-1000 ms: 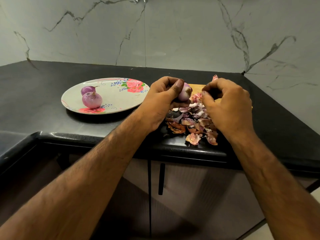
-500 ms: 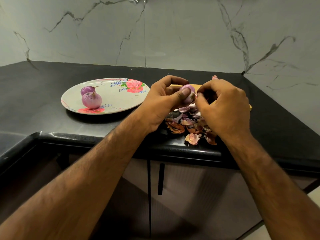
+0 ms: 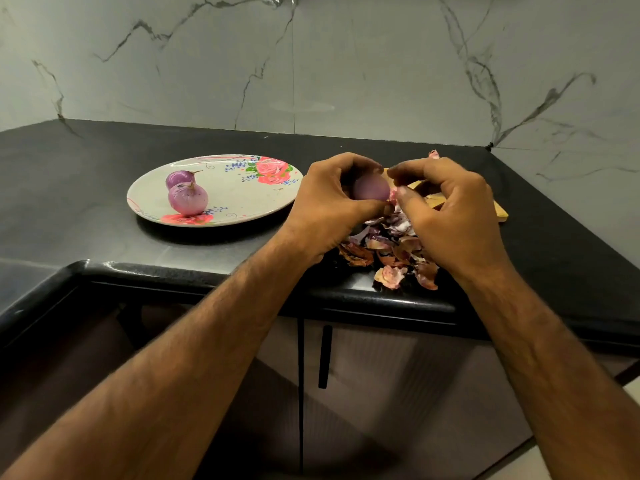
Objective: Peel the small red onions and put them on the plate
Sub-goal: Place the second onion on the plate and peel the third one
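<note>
The left hand [image 3: 329, 206] curls round a small red onion [image 3: 372, 188], thumb beneath and fingers over the top, holding it in the air above the peel pile [image 3: 391, 251]. The bulb shows smooth and pale purple between the fingers. Its ends are covered by fingers, so I cannot tell which way its long axis runs.

The right hand [image 3: 446, 216] meets it from the right, with thumb and forefinger closed on a pink skin scrap [image 3: 393, 197] at the onion's right side and the other fingers bent behind. Judging from this, the pull should go rightward and down, away from the left palm, so the scrap drops onto the pile.

The wooden cutting board [image 3: 498, 213] lies behind the right hand. The plate [image 3: 242, 202] lies to the left on the black countertop [image 3: 69, 202], just beside the left hand, the better placed of the two to set the bulb down. Two peeled onions [image 3: 188, 199] already touch each other there.

No writing or brand is readable; the plate carries only printed roses.
</note>
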